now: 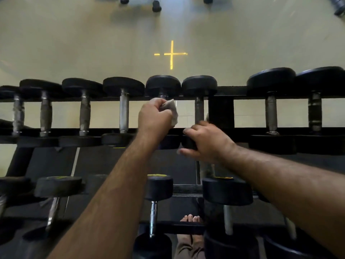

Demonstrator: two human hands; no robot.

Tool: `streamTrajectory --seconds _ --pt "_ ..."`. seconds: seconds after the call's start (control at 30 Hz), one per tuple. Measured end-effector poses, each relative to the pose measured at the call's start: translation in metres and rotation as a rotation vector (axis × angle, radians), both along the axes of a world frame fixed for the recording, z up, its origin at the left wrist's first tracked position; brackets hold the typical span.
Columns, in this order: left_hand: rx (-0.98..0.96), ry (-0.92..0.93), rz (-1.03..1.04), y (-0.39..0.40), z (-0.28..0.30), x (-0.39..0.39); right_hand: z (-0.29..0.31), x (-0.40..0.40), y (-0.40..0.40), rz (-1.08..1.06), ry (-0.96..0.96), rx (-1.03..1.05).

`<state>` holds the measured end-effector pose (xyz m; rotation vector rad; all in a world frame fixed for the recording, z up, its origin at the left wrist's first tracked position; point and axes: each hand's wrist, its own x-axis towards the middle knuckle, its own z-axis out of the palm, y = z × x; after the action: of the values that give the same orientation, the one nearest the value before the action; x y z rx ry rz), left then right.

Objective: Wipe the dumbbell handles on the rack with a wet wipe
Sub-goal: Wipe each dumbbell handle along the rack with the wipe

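Dumbbells sit in a row on the upper tier of a black rack [221, 111], their metal handles spanning the gap between its two rails, seen from the head camera looking down. The left hand [155, 116] is curled into a fist round a crumpled whitish wet wipe [172, 111] and wraps the handle of the fifth dumbbell [163, 86] from the left, so that handle is almost wholly hidden under the fingers and the wipe. The right hand [205, 141] grips the near black head of the neighbouring dumbbell [199, 86], fingers curled over its top and thumb beneath; its grey handle [199, 111] shows bare just beyond the knuckles. A lower tier carries more dumbbells (their heads bear yellow markings), one with a bright chrome handle [153, 217] below the left forearm. Bare toes [191, 218] show through the rack, and a yellow cross [171, 54] marks the pale floor beyond
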<state>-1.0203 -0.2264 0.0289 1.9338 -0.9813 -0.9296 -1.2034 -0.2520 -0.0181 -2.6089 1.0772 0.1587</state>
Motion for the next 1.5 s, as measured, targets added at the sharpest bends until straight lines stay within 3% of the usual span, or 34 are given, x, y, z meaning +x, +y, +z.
streamTrajectory --seconds 0.1,0.17,0.33,0.47,0.73,0.93,1.17,1.37,1.5 --pt "-0.011 0.101 0.141 0.018 -0.015 0.006 0.000 0.042 -0.001 -0.087 0.353 0.045" --pt "-0.036 0.171 0.200 0.027 -0.021 0.008 -0.009 0.053 0.001 -0.139 0.383 -0.019" --pt "-0.079 0.207 0.237 0.037 -0.029 0.009 -0.030 0.027 -0.002 -0.179 0.061 -0.046" --pt "-0.073 0.207 0.260 0.033 -0.043 0.004 -0.049 -0.009 -0.002 -0.155 -0.392 -0.083" --pt "-0.115 0.158 0.222 0.012 -0.042 -0.017 -0.072 -0.041 -0.020 0.111 -0.535 -0.081" --pt "-0.206 0.127 0.183 -0.009 -0.021 -0.026 -0.058 -0.060 -0.050 0.374 -0.464 -0.040" --pt "-0.210 0.097 0.175 -0.021 -0.026 -0.040 -0.052 -0.046 -0.060 0.426 -0.352 0.004" --pt "-0.194 0.002 0.132 -0.024 -0.031 -0.047 -0.036 -0.051 -0.055 0.369 -0.145 -0.162" --pt "-0.239 -0.104 0.071 -0.025 -0.034 -0.038 -0.023 -0.092 -0.058 0.151 -0.048 -0.270"
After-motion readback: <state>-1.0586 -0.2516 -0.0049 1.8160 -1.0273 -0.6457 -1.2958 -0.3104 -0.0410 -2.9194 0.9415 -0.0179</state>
